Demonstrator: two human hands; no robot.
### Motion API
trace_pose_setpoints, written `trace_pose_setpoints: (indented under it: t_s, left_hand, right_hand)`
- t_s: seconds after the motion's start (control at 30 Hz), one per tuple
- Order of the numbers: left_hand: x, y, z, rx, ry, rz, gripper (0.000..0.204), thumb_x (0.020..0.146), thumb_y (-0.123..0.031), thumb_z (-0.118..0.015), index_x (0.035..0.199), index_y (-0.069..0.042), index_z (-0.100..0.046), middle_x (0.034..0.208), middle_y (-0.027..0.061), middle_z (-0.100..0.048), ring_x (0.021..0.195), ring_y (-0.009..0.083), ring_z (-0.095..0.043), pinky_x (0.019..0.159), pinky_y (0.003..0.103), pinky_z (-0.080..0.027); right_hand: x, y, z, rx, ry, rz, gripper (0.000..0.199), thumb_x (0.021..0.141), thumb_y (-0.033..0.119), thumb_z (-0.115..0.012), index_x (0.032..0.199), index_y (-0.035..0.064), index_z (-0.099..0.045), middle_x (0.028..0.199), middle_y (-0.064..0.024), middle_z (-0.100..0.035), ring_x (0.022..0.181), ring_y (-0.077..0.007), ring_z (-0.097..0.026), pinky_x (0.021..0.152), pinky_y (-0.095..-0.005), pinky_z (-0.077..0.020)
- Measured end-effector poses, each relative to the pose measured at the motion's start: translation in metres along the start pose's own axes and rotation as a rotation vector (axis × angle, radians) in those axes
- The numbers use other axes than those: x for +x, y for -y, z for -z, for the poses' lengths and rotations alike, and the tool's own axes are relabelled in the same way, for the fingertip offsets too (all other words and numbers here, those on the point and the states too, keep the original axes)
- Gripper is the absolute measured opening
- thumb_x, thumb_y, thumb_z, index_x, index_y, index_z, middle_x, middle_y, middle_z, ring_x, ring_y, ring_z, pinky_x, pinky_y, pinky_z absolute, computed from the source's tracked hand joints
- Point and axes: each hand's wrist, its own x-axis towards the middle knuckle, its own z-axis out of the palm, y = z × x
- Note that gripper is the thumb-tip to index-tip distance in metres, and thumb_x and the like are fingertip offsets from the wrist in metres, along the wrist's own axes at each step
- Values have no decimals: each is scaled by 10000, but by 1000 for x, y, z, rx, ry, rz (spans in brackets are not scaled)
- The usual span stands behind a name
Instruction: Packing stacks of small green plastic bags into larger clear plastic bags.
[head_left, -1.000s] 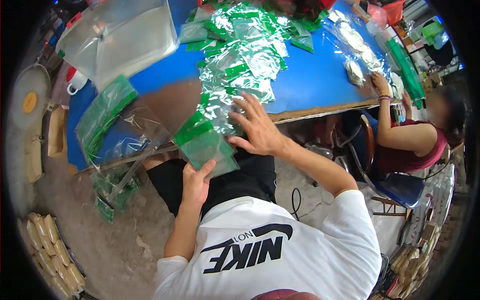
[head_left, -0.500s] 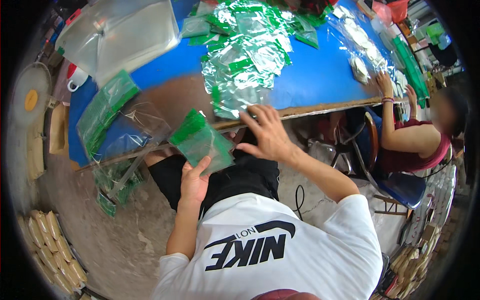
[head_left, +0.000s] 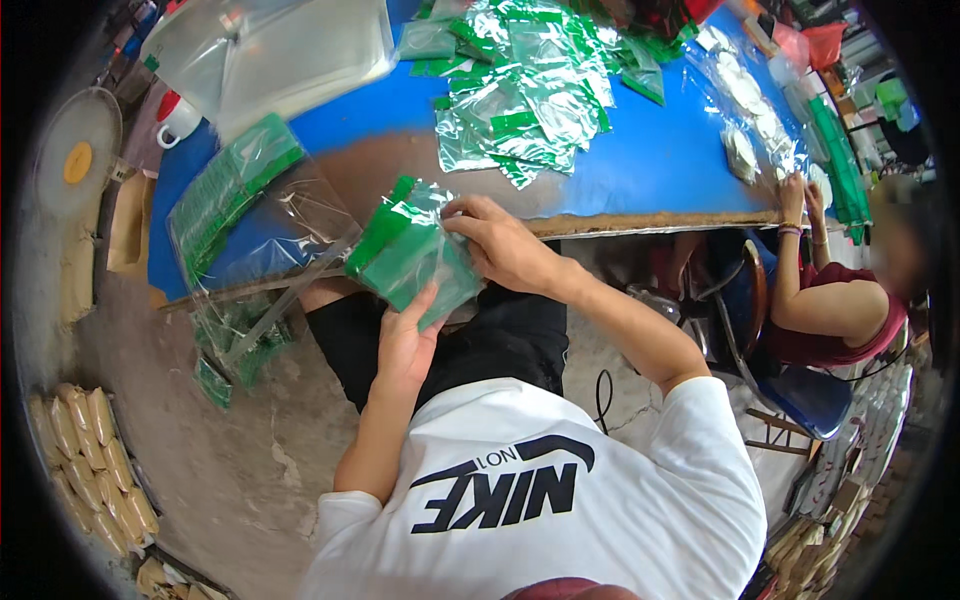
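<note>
My left hand grips a small stack of clear plastic bags with green top strips, its thumb lying over the lower edge. The stack is held just off the table's near edge, above my lap. At the stack's right side my right hand has its fingers bent in, pinching a clear bag against the stack. Its fingertips are partly hidden. Beyond my hands a loose pile of similar green-topped bags is spread on the blue table.
Left on the table, a row of green-topped bags lies by a large clear bag hanging over the edge. Behind it are big clear plastic sheets and a white mug. At right a seated person handles white pieces in plastic.
My right hand has moved left from the pile's near end to the stack. The bag at that near end has left the pile and is now at the stack.
</note>
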Motion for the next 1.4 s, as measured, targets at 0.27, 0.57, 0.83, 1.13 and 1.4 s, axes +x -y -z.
trace_pose_setpoints:
  t_s: [0.27,0.57,0.83,1.13,1.4]
  left_hand:
    - [18,6,-2,10,-3,-36,414,943,-124,-677,1313,-19,-525,1278,98,-613,1155,237,-614,993,400,-518]
    - [7,-24,24,294,103,-249,339,890,-49,-719,1206,9,-611,1146,79,-678,1027,166,-655,909,307,-515]
    - [2,-76,18,323,418,-371,516,750,-47,-819,1228,-14,-626,1171,41,-672,1100,173,-609,1002,340,-442]
    - [14,-37,7,297,537,-252,610,741,-98,-865,1275,-15,-582,1223,46,-633,1130,182,-592,990,344,-464]
    - [-6,-19,18,33,173,-48,553,848,13,-727,1354,-20,-504,1291,81,-599,1178,211,-584,1061,382,-436]
  right_hand:
    - [11,-28,43,53,-454,-173,334,921,30,-601,1254,16,-594,1172,-202,-644,1098,-292,-625,938,-380,-485]
    - [54,-64,88,-665,-10,9,190,798,38,-614,974,72,-678,1187,-126,-581,1185,-345,-506,1041,-467,-408]
    - [6,26,90,-341,-385,117,302,671,-123,-600,920,43,-641,1295,-140,-559,1150,-359,-577,935,-431,-504]
    - [-20,48,58,957,-45,-286,109,906,-44,-553,975,15,-615,961,-22,-612,1033,-117,-577,934,-288,-451]
    - [-31,-67,62,-642,-481,-386,522,975,373,-585,1348,13,-519,1378,-254,-513,1299,-375,-480,1101,-510,-355]
